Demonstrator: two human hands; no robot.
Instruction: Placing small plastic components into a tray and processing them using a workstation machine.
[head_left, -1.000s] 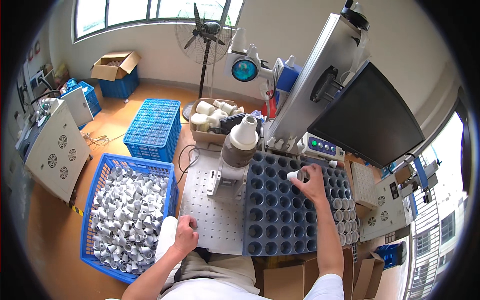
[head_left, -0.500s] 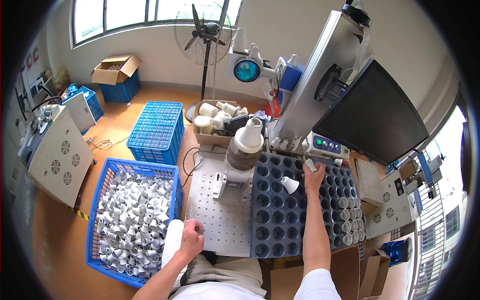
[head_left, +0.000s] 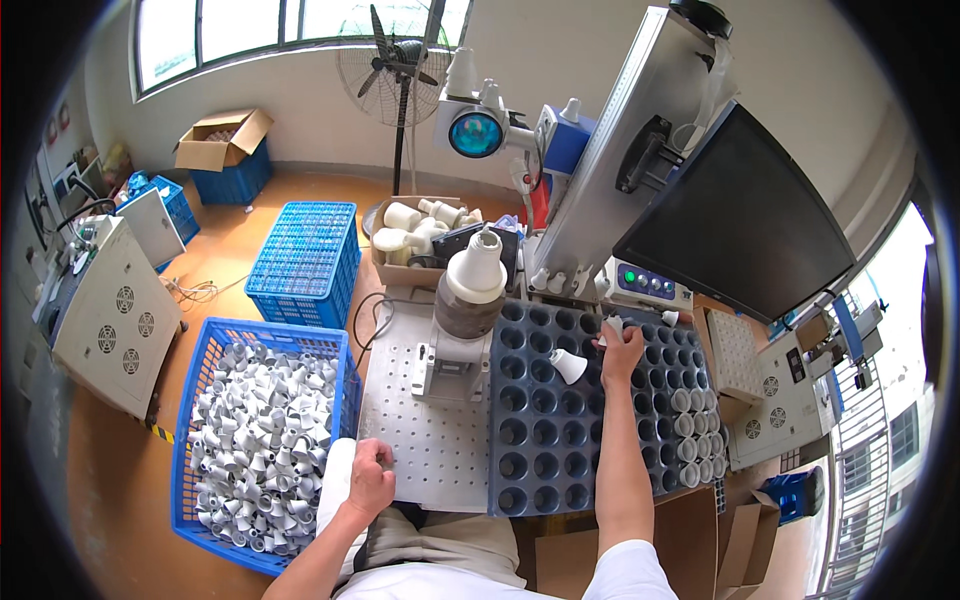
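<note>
Pinching in head view: right hand has fingers together on a small white cone-shaped piece above the dark grey plastic tray with round pockets; second white flared cone lies tilted on tray, just left; likely light, stiff, slightly slippery, best held around the neck; left hand curled, cannot tell if holding anything

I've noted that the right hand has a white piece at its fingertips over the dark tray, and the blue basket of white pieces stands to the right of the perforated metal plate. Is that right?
Not quite: the head view shows the blue basket to the left of the perforated metal plate. The rest stands.
</note>
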